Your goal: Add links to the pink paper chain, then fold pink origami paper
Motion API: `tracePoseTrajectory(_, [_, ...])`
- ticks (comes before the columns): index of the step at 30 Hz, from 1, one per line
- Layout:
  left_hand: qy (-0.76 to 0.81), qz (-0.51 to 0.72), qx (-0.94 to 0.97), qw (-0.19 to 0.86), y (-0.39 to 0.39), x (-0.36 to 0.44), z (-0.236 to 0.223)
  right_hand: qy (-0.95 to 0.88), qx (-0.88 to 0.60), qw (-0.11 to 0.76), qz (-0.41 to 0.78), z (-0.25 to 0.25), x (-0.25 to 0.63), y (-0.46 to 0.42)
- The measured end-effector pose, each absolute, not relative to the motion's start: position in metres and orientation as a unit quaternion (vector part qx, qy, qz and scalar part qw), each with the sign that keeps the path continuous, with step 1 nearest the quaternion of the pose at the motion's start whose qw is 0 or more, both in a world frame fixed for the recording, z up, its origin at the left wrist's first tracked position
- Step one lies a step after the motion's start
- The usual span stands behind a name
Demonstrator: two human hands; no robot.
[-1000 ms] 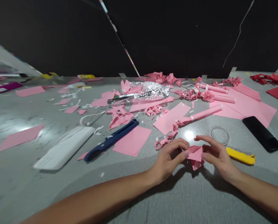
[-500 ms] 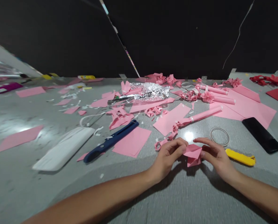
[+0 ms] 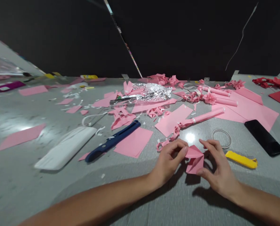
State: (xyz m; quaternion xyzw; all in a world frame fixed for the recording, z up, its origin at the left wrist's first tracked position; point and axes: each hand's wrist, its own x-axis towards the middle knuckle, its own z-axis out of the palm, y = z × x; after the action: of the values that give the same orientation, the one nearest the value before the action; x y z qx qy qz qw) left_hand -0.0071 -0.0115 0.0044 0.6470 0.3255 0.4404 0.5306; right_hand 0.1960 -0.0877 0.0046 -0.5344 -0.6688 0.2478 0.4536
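A small folded piece of pink paper (image 3: 194,160), creased into angled flaps, is held just above the grey table. My left hand (image 3: 169,161) pinches its left edge between thumb and fingers. On the other side, my right hand (image 3: 221,171) has its thumb and fingers spread apart around the paper. The right thumb tip meets the lower right corner, while the index finger is raised clear of the top. Just beyond my left hand lies a rolled pink paper tube (image 3: 203,116) with a curly paper chain (image 3: 174,135) on its end.
A yellow box cutter (image 3: 241,159), a wire ring (image 3: 222,138) and a black phone (image 3: 264,138) lie to the right. Leftward are a dark blue stapler (image 3: 113,141), a white flat object (image 3: 66,149) and pink sheets (image 3: 134,142). Crumpled silver foil (image 3: 154,91) sits farther back.
My right hand has spread wider, its thumb moving down to the paper's lower corner. The folded paper has turned, showing more of its lower flap. My left hand keeps its pinch.
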Motion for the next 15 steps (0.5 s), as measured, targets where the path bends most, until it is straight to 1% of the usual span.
tracePoseTrajectory(2, [0.334,0.450,0.664,0.494,-0.013,-0.007,0.005,-0.679,-0.528,0.469,0.202,0.005,0.194,-0.091])
tracePoseTrajectory(4, [0.321,0.447,0.692,0.467,-0.014,-0.007,0.007,-0.697,-0.507,0.468,0.195,0.007,0.190,-0.093])
tracePoseTrajectory(9, [0.279,0.419,0.735,0.455,-0.016,-0.009,0.010,-0.701,-0.497,0.447,0.247,0.013,0.185,-0.086])
tracePoseTrajectory(15, [0.249,0.401,0.755,0.455,-0.015,-0.008,0.010,-0.618,-0.493,0.502,0.351,0.008,0.190,-0.075])
